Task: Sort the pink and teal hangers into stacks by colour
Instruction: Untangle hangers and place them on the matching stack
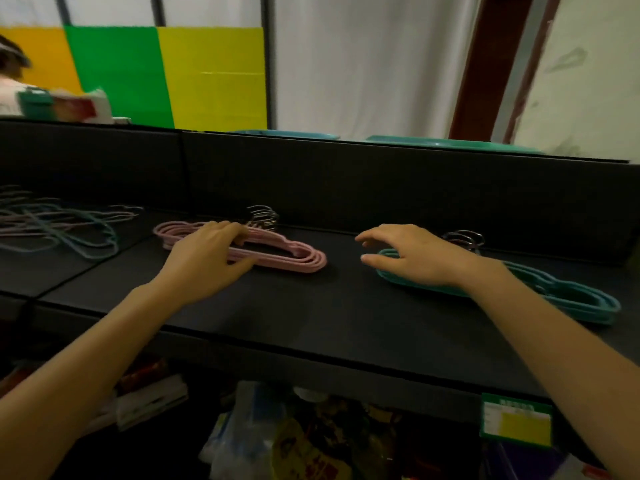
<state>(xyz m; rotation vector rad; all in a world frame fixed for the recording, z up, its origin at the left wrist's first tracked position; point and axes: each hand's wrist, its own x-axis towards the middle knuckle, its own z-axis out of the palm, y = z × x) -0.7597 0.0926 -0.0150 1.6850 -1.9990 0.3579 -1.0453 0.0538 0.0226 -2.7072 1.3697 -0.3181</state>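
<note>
A stack of pink hangers [298, 254] lies flat on the black shelf [311, 306], metal hooks pointing to the back. My left hand [204, 258] rests on its left half, fingers curled over the top and thumb against the front edge. To the right lies a stack of teal hangers [571, 296], hooks also at the back. My right hand [412, 254] hovers over its left end with fingers spread, holding nothing. A loose tangle of pink and teal hangers [62, 230] sits at the far left.
A black back panel [346, 181] rises behind the shelf, with teal trays [450, 143] on top. Packaged goods [311, 438] fill the space below the shelf, by a green price label [516, 424]. A person [10, 84] is at the far left.
</note>
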